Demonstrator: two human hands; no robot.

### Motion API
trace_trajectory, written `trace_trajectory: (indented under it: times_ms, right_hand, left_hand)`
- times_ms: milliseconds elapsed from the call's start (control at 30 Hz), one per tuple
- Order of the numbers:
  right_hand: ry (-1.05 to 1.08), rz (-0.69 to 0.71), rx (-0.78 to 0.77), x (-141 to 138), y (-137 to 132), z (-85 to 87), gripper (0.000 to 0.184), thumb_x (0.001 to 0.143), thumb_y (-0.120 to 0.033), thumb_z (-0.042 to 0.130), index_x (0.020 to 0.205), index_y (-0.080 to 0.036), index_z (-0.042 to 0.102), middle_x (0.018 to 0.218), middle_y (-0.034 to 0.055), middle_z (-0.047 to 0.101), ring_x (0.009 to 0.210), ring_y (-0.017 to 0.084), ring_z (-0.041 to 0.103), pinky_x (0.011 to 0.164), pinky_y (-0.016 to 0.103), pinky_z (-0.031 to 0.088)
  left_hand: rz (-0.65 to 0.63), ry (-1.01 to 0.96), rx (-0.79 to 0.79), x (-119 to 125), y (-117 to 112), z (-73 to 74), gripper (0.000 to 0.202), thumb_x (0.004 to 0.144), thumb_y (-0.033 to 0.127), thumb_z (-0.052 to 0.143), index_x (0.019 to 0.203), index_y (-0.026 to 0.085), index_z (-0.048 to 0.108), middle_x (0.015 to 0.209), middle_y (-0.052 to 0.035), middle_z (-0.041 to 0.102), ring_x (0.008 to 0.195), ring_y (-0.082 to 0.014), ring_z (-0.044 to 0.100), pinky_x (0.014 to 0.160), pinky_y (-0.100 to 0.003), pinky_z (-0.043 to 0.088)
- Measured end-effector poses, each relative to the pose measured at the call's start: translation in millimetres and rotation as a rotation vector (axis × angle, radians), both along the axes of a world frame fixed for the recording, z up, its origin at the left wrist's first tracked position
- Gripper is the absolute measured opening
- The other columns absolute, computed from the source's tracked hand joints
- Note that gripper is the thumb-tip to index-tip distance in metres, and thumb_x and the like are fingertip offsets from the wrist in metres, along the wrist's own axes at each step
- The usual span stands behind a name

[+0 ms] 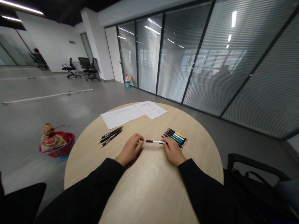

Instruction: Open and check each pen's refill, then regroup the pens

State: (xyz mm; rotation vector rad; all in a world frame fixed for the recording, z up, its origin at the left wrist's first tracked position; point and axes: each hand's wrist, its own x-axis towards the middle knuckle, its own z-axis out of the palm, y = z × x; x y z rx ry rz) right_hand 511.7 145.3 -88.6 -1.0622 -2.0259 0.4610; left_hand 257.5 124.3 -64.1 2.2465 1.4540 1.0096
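Left fingers [138,138] curled shut on one end of a white-and-black pen [152,141]; right fingers [165,142] closed on its other end. Pen lies crosswise between left hand [130,150] and right hand [173,151], its right end just short of the coloured pens [175,137] on the wooden table [201,158].

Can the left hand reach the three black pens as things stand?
Probably yes. The left hand rests close to the three black pens, and nothing stands between them on the round wooden table. It would likely need to release its end of the black-and-white pen first.
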Motion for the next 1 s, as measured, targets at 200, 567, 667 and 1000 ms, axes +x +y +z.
trace_trajectory:
  times_ms: [200, 567, 667, 1000]
  right_hand:
    - [0.009, -0.007, -0.007, -1, -1, 2.0, 0.021, 0.091, -0.012, 0.046, 0.098, -0.019, 0.064, 0.098, 0.0074, 0.069, 0.095, 0.022, 0.062, 0.088, 0.034, 0.047]
    - [-0.007, -0.047, -0.009, 0, 0, 2.3, 0.020, 0.091, -0.013, 0.047, 0.099, -0.018, 0.065, 0.096, 0.0079, 0.069, 0.093, 0.022, 0.062, 0.084, 0.034, 0.047]
    - [-0.008, -0.052, -0.010, 0, 0, 1.3, 0.020, 0.091, -0.013, 0.046, 0.099, -0.019, 0.064, 0.096, 0.0074, 0.069, 0.092, 0.022, 0.062, 0.084, 0.034, 0.047]
    - [-0.001, -0.060, -0.016, 0, -2, 3.8, 0.020, 0.092, -0.013, 0.046, 0.099, -0.019, 0.064, 0.096, 0.0072, 0.068, 0.092, 0.022, 0.062, 0.084, 0.034, 0.047]
  left_hand:
    - [0.024, -0.002, 0.014, 0, 0, -2.9, 0.019, 0.091, 0.024, 0.049, 0.108, 0.019, 0.056, 0.102, -0.0069, 0.060, 0.087, -0.0195, 0.057, 0.083, -0.035, 0.050]
    - [0.274, 0.289, -0.020, -27, 16, -10.6, 0.032, 0.077, 0.002, 0.048, 0.099, 0.019, 0.063, 0.106, -0.0111, 0.061, 0.098, -0.0268, 0.057, 0.088, -0.041, 0.047]
    - [0.257, 0.331, -0.034, -27, 14, -7.0, 0.029, 0.079, 0.003, 0.047, 0.095, 0.020, 0.064, 0.104, -0.0109, 0.061, 0.095, -0.0265, 0.058, 0.084, -0.038, 0.046]
    - [0.323, 0.557, -0.028, -18, 4, 6.1, 0.015, 0.090, 0.025, 0.046, 0.094, 0.018, 0.059, 0.090, -0.0103, 0.063, 0.076, -0.0249, 0.061, 0.070, -0.035, 0.041]
